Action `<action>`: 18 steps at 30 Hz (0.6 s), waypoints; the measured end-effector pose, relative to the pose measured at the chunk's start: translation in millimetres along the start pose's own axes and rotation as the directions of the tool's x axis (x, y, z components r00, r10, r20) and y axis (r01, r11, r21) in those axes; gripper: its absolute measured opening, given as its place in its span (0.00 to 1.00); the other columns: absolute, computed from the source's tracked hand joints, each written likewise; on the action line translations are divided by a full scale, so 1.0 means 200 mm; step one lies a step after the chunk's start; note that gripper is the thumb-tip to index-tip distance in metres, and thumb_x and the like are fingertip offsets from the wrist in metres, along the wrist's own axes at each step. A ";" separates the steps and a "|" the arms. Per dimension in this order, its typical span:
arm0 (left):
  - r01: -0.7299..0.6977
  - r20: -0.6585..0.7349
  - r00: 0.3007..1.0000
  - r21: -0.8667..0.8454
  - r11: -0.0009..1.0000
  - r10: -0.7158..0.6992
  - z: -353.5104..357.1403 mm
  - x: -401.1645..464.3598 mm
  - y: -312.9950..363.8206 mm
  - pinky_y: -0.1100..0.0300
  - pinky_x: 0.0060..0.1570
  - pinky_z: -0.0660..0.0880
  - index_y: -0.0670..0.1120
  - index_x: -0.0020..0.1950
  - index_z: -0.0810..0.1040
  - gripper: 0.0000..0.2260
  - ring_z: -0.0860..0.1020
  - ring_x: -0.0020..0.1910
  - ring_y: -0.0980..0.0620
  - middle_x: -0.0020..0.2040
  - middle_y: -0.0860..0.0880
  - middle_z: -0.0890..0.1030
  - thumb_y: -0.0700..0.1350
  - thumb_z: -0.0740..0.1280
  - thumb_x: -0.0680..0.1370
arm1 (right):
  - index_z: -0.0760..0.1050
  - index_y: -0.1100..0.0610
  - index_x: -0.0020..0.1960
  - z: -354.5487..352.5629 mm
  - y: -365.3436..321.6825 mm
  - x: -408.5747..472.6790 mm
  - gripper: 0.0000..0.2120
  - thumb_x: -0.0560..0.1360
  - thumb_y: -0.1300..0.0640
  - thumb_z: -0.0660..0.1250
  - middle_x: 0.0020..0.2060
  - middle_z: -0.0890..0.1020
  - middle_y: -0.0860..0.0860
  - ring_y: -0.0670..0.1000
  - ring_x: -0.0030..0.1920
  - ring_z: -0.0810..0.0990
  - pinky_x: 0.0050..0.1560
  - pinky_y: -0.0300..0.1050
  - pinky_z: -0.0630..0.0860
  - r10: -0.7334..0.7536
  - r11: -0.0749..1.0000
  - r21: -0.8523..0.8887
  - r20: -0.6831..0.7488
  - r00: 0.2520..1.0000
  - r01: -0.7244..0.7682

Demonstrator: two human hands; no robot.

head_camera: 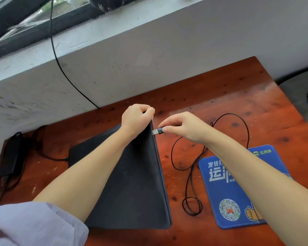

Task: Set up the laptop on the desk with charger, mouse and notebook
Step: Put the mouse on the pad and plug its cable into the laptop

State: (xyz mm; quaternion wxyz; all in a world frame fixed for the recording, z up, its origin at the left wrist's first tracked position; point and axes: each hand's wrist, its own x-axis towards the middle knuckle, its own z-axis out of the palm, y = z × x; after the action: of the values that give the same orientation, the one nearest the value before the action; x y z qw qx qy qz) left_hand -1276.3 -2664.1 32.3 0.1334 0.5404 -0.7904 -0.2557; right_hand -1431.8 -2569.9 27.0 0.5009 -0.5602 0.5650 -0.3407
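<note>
Head view: two hands, one laptop, one plug.

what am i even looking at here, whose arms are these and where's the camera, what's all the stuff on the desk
There is no machine here. The one picture comes from a wide-angle camera worn on a person's head, looking forward and down, so the two bare arms are that person's own.

The surface is a reddish wooden desk set against a pale wall under a window. A dark closed laptop lies on it. The left hand grips the laptop's far right corner and tips that side up. The right hand pinches a USB plug and holds it right at the laptop's right edge; whether it is in a port cannot be told. Its thin black cable loops over the desk.

To the right lies a blue mouse pad. At far left sits a black charger brick with its cord.
</note>
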 end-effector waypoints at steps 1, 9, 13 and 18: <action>-0.001 0.002 1.000 0.000 1.000 0.001 0.00 0.00 0.00 0.58 0.32 0.65 0.42 0.29 0.72 0.13 0.67 0.28 0.54 0.23 0.51 0.67 0.48 0.55 0.67 | 0.82 0.49 0.49 0.00 -0.01 0.00 0.07 0.74 0.56 0.68 0.44 0.86 0.49 0.41 0.45 0.81 0.50 0.32 0.75 -0.001 0.998 -0.055 -0.008 1.000 0.000; -0.006 0.010 1.000 0.015 1.000 0.006 0.03 0.00 0.01 0.57 0.32 0.63 0.38 0.30 0.72 0.15 0.66 0.29 0.53 0.27 0.47 0.68 0.48 0.55 0.67 | 0.83 0.51 0.49 -0.01 -0.12 0.03 0.07 0.73 0.54 0.67 0.46 0.84 0.49 0.47 0.48 0.79 0.52 0.43 0.75 -0.046 0.902 -0.431 -0.022 0.999 0.032; -0.020 0.014 1.000 0.025 0.999 0.020 0.04 0.00 0.00 0.57 0.32 0.64 0.38 0.30 0.72 0.15 0.66 0.29 0.52 0.27 0.46 0.69 0.48 0.55 0.68 | 0.82 0.52 0.51 0.01 -0.11 0.02 0.08 0.74 0.54 0.67 0.47 0.84 0.49 0.48 0.49 0.79 0.49 0.39 0.72 -0.038 0.901 -0.434 -0.061 0.997 0.007; -0.024 0.003 1.000 0.027 0.999 0.024 0.05 0.01 0.00 0.58 0.31 0.64 0.39 0.30 0.72 0.15 0.66 0.28 0.53 0.26 0.47 0.69 0.49 0.55 0.68 | 0.82 0.52 0.52 0.01 -0.09 0.02 0.09 0.73 0.53 0.68 0.47 0.84 0.50 0.48 0.49 0.79 0.51 0.41 0.74 -0.009 0.916 -0.402 -0.040 0.999 -0.007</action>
State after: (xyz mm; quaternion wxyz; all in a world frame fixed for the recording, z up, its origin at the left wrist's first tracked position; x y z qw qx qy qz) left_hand -1281.7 -2662.6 23.2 0.1282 0.5325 -0.8003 -0.2442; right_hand -1425.0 -2575.4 43.7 0.3635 -0.6444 0.6326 -0.2291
